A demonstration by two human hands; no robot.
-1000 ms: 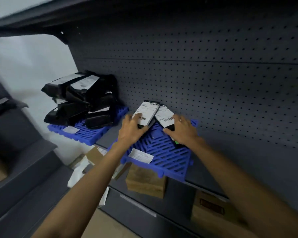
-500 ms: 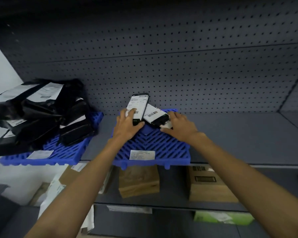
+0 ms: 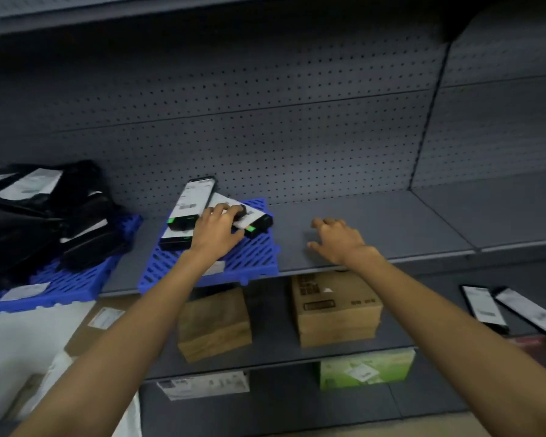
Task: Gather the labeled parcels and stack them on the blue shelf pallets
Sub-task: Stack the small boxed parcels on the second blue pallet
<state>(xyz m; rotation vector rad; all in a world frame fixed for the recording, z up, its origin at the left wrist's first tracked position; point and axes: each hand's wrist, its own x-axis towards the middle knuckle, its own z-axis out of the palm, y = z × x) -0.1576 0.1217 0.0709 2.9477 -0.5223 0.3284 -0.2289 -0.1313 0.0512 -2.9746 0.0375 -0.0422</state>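
- hands first: the left hand [image 3: 216, 230] lies palm-down on the stacked parcels [image 3: 189, 209], fingers curled over the flat box [image 3: 254, 219] that pokes out to the right; it presses and steadies rather than pinches.
- right hand [image 3: 336, 239] hovers just above the bare grey shelf [image 3: 391, 222], fingers spread and loosely bent, holding nothing, well clear of the stack.
- under the left hand, the near blue pallet [image 3: 252, 257] carries three slim black boxes with white labels: one flat at the bottom, one leaning up against the pegboard [image 3: 297, 146], one angled off to the right.
- two more labelled parcels [image 3: 511, 307] lie lower and to the right, past the shelf edge, side by side, long axes running away from the person and slightly leftward. they sit down and right of the right hand, which is the nearer hand by far; the left would have to cross the body.
- judgement: the next reach likely falls to the right hand, dropping and swinging right, closing across the short width of a box.
- cardboard boxes [image 3: 334, 307] stand on the lower shelf below the pallet.
- farther left, a second blue pallet [image 3: 76, 279] holds a heap of black bagged parcels [image 3: 44, 212].
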